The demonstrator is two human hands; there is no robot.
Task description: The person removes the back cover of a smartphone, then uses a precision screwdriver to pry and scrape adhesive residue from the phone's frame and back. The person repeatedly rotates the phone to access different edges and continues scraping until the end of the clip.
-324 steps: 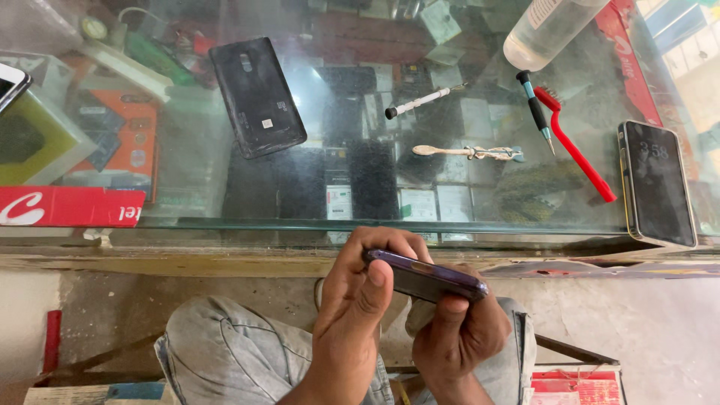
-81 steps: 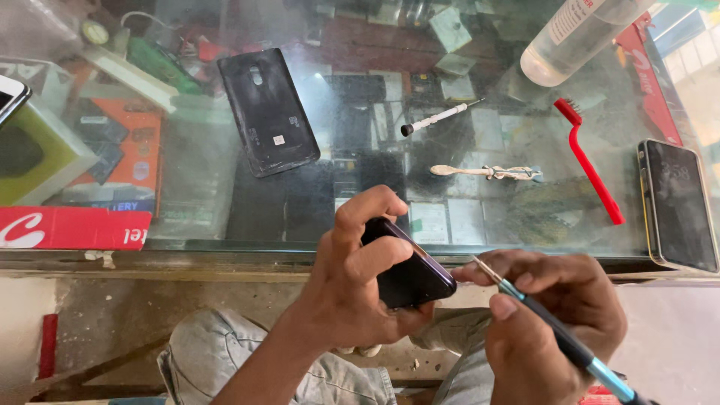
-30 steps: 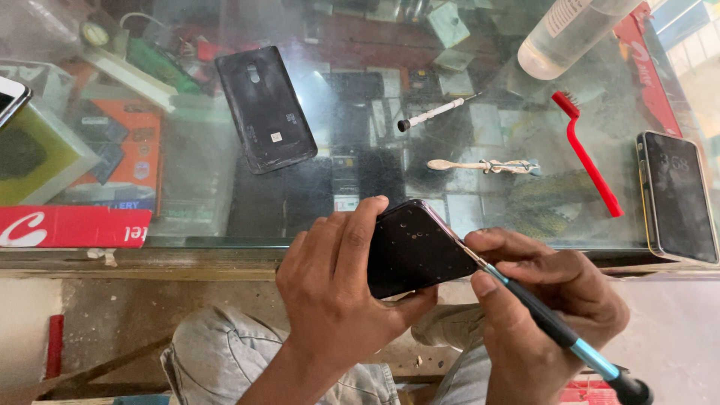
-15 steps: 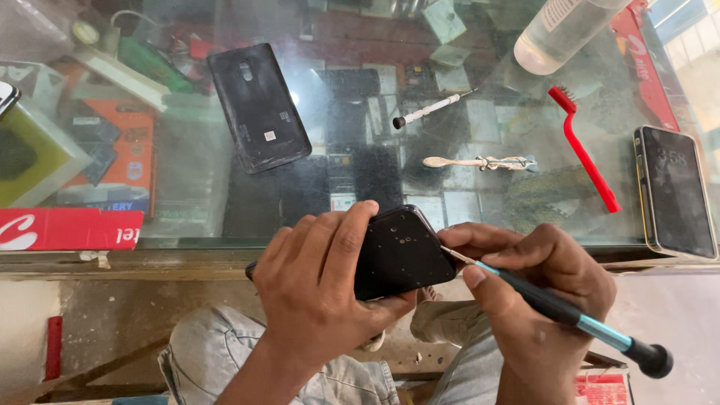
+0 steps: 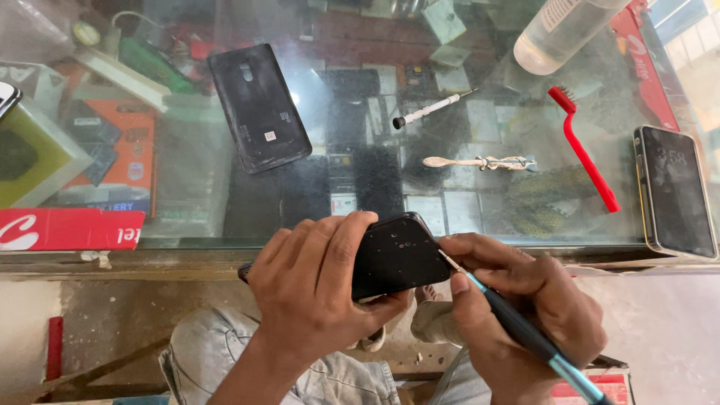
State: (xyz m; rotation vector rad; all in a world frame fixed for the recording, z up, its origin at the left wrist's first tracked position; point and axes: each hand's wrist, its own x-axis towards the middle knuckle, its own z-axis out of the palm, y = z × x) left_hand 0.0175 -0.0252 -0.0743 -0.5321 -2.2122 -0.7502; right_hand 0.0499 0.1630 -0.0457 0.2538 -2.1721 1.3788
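Observation:
My left hand (image 5: 315,289) grips a black phone body (image 5: 397,255) with its back side up, held just in front of the glass counter's edge (image 5: 150,259). My right hand (image 5: 529,300) holds a thin screwdriver (image 5: 525,334) with a dark shaft and a blue band. Its metal tip touches the phone's right edge. A black phone back cover (image 5: 259,105) lies flat on the glass at the upper left of the hands.
On the glass lie a red brush (image 5: 581,146), a small metal tool (image 5: 480,162), a white pen-like tool (image 5: 431,109), a clear bottle (image 5: 559,34) and a dark-screened phone (image 5: 675,191) at right. Boxes and parts show under the glass. My knees (image 5: 225,352) are below.
A screwdriver has come into my right hand since the earliest frame. The phone has been turned and tilted in my left hand, and the screwdriver tip now rests at its right edge.

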